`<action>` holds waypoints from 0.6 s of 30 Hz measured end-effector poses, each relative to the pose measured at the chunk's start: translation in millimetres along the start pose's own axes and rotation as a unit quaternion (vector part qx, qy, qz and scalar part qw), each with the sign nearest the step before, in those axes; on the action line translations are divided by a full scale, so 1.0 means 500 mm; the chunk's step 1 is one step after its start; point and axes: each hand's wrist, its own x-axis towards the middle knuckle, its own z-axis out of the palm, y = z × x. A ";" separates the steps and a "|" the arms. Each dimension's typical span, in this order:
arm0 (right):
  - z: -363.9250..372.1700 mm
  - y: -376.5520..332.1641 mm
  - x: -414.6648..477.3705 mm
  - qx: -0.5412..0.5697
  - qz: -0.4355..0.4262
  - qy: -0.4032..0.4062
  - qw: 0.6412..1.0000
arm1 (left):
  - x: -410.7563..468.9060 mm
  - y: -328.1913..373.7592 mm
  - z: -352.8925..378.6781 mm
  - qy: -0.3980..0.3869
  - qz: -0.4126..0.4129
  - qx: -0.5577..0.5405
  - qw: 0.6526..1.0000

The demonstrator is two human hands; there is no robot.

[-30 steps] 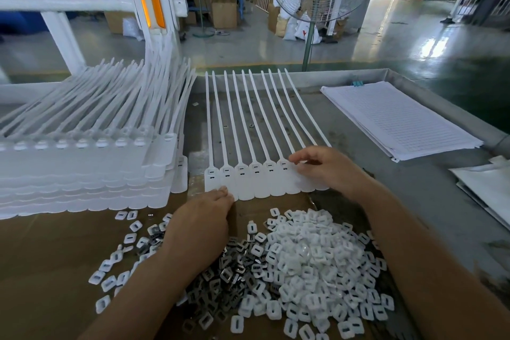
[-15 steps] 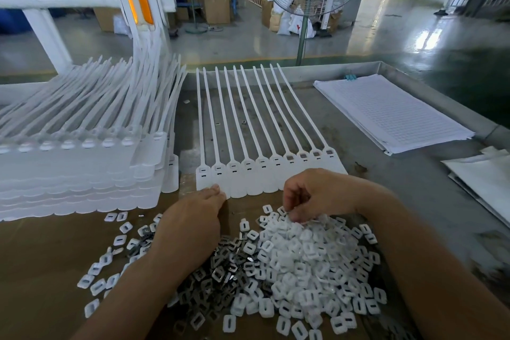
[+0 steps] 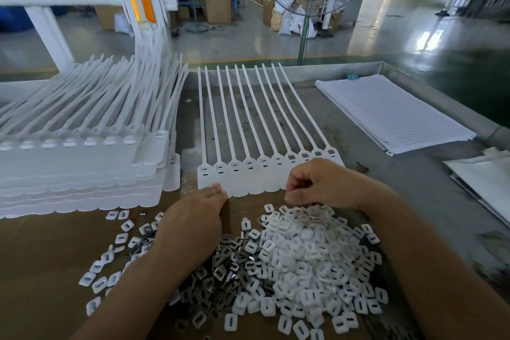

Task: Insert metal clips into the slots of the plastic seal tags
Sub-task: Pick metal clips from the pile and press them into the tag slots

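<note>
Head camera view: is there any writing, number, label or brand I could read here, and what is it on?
No text here can be read.
On the stack of paper sheets: a printed grid of rows, too small to read.
On the white sack on the floor behind: a red mark, too blurred to read.
On the seal tags: no print visible.

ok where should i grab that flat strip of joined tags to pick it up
By the wide flat plates at the near end of the strip of joined tags, coming from your side. They are joined edge to edge into one band, while the thin tails run away from you and would probably flex. Your left hand touches the leftmost plate.
</note>
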 end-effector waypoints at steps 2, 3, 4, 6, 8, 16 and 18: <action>-0.005 0.004 0.000 0.002 0.003 0.024 1.000 | 0.000 0.000 -0.001 0.001 0.001 0.000 1.000; -0.009 0.007 0.000 0.001 0.006 0.034 0.999 | 0.000 0.000 -0.001 0.002 0.003 0.001 1.000; -0.013 0.010 -0.001 -0.003 0.012 0.044 0.999 | 0.000 0.000 -0.001 0.001 0.004 0.002 1.000; -0.020 0.019 -0.002 -0.008 0.027 0.077 0.997 | 0.000 0.000 -0.001 -0.002 0.006 0.003 1.000; -0.025 0.031 0.001 0.027 0.043 0.142 0.988 | 0.001 -0.001 0.000 -0.003 0.004 0.003 1.000; -0.035 0.056 0.033 0.109 0.072 0.249 0.960 | 0.003 -0.002 0.001 0.006 0.008 0.002 1.000; -0.038 0.052 0.049 0.141 0.060 0.260 0.953 | 0.004 -0.003 0.002 0.008 0.010 0.006 1.000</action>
